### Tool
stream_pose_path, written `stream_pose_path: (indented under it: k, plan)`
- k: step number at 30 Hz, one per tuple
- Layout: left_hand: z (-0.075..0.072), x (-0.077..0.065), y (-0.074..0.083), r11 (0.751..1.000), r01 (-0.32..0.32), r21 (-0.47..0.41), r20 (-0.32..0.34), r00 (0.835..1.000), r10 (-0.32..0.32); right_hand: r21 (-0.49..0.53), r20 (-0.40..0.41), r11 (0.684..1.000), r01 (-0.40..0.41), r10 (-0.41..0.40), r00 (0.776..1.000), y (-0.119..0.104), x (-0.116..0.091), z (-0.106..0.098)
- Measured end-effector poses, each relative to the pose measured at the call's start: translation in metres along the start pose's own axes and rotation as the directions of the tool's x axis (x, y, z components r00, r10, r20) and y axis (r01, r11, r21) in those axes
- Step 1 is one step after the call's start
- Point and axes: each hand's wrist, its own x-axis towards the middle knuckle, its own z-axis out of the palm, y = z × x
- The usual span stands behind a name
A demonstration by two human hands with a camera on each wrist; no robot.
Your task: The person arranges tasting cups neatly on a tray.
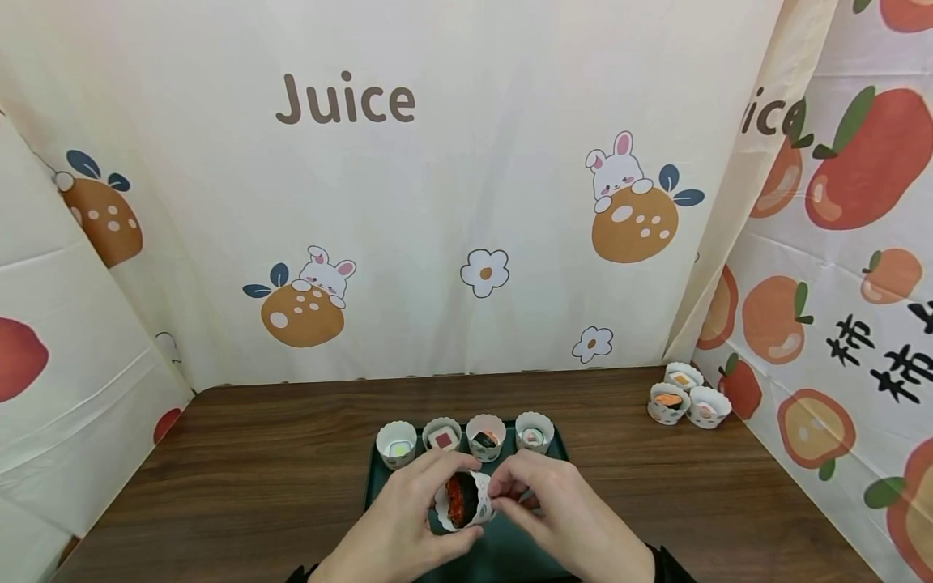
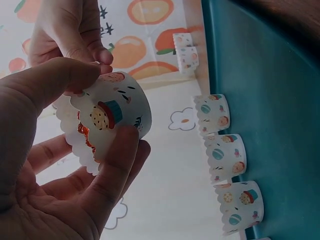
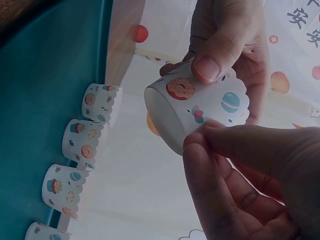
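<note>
A white paper baking cup (image 1: 484, 504) printed with cupcakes and donuts is held up over the tray between both hands. Inside it sits a dark-wrapped sushi piece (image 1: 457, 497) with a red-orange topping. My left hand (image 1: 408, 518) grips the cup's side, its thumb across from the fingers. From the other side, my right hand (image 1: 561, 506) pinches the cup wall between thumb and fingers. In the right wrist view the cup (image 3: 175, 117) is tipped, showing its white base.
Below the hands lies a dark green tray (image 1: 503, 551). Along its far edge stand several similar cups (image 1: 397, 461), each with a sushi piece inside. Three more filled cups (image 1: 707, 414) cluster at the wooden table's back right, beside a fruit-print curtain (image 1: 838, 340).
</note>
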Motion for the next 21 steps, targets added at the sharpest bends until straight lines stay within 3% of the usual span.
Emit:
stream_pose_path:
  k: [13, 21]
  plan:
    - [0.0016, -0.0001, -0.0037, 1.000, 0.000, 0.019, 0.038, 0.999, -0.001, -0.018, 0.009, 0.998, 0.065, -0.065, 0.998, 0.0045, 0.0008, 0.0066]
    - [0.0019, -0.0003, -0.0048, 1.000, -0.004, 0.008, 0.078, 0.997, 0.004, -0.005, 0.071, 0.999, 0.038, -0.038, 0.997, 0.0071, 0.0007, 0.0055]
